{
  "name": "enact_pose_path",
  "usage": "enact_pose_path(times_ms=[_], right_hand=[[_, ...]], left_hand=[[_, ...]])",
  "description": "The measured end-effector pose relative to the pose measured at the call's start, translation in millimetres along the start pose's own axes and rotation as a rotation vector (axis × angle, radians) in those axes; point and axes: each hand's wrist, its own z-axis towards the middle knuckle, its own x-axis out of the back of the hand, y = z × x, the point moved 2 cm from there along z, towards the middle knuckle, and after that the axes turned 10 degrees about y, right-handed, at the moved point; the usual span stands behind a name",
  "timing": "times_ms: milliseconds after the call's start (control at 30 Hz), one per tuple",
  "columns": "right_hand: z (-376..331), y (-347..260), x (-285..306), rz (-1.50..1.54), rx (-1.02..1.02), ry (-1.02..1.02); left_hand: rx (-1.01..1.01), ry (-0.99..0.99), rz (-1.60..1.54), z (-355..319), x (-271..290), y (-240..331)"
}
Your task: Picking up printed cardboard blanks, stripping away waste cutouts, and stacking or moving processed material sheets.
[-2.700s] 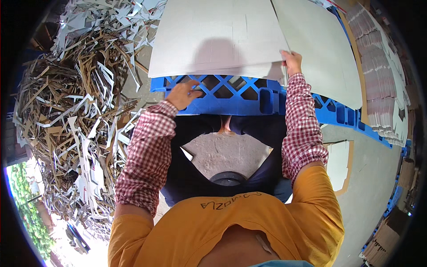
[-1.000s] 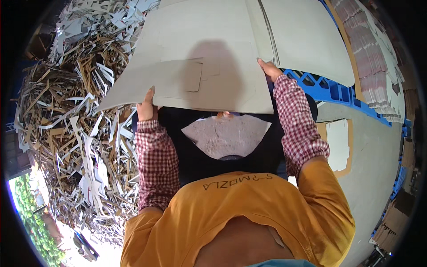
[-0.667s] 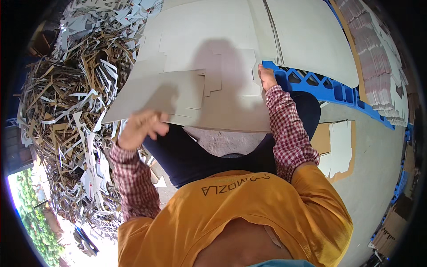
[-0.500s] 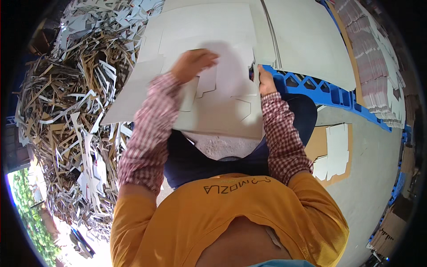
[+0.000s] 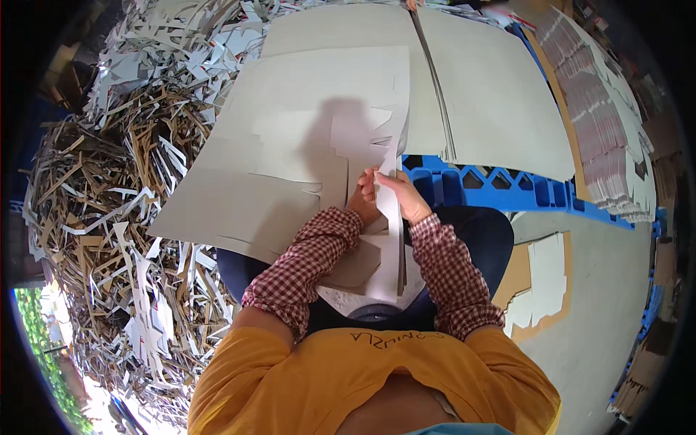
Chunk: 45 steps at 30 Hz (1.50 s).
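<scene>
A large pale die-cut cardboard sheet (image 5: 297, 94) lies over my lap, cut lines and slots running across it. Along its right side a narrow edge strip (image 5: 390, 246) is bent upward. My right hand (image 5: 406, 197) grips this strip, thumb on top and fingers behind. Right beside it, my left hand (image 5: 367, 199) has its fingers curled closed at the strip's inner edge; what they pinch, if anything, is partly hidden. Checked sleeves cover both forearms.
Shredded cardboard scraps (image 5: 123, 203) heap up on the left. Ahead and right, large stacked sheets (image 5: 486, 87) rest on a blue pallet (image 5: 500, 190). Bundled cut pieces (image 5: 587, 123) stand at far right. White cut pieces (image 5: 547, 279) lie on brown board on the floor.
My left hand has come down and right from the sheet's middle to beside my right hand. My right hand has moved lower, and the sheet's right edge now bends upward.
</scene>
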Motion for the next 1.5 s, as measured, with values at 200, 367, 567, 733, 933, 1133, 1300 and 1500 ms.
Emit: enact_pose_path(times_ms=[200,367,567,733,933,1133,1300,1500], right_hand=[[-5.4,-18.6,-27.7,0.098,0.090,0.030],[0.8,-5.7,22.6,-0.047,-0.146,0.069],[46.6,-0.9,67.4,0.047,-0.217,0.182],[60.7,-30.1,30.2,-0.249,0.104,0.305],[21.2,-109.7,-84.8,-0.338,0.279,0.146],[-6.4,-103.5,-99.6,-0.472,0.285,0.104],[2.4,-102.5,-64.4,-0.618,0.395,0.103],[-22.0,-82.8,-84.1,-0.594,0.379,0.061]], left_hand=[[0.184,0.323,-0.715,10.5,17.5,-5.8],[0.271,0.148,-1.354,21.9,7.9,-51.6],[0.533,0.003,-1.383,60.1,-13.9,-128.1],[0.477,-0.079,-1.300,67.5,-36.1,-117.0],[0.309,-0.153,-1.181,67.8,-34.2,-92.0],[0.616,0.498,-0.386,47.2,-63.8,-63.7],[0.269,-0.101,-1.198,78.0,-36.4,-81.8],[0.377,-0.331,-0.978,75.0,-113.7,-113.7]])
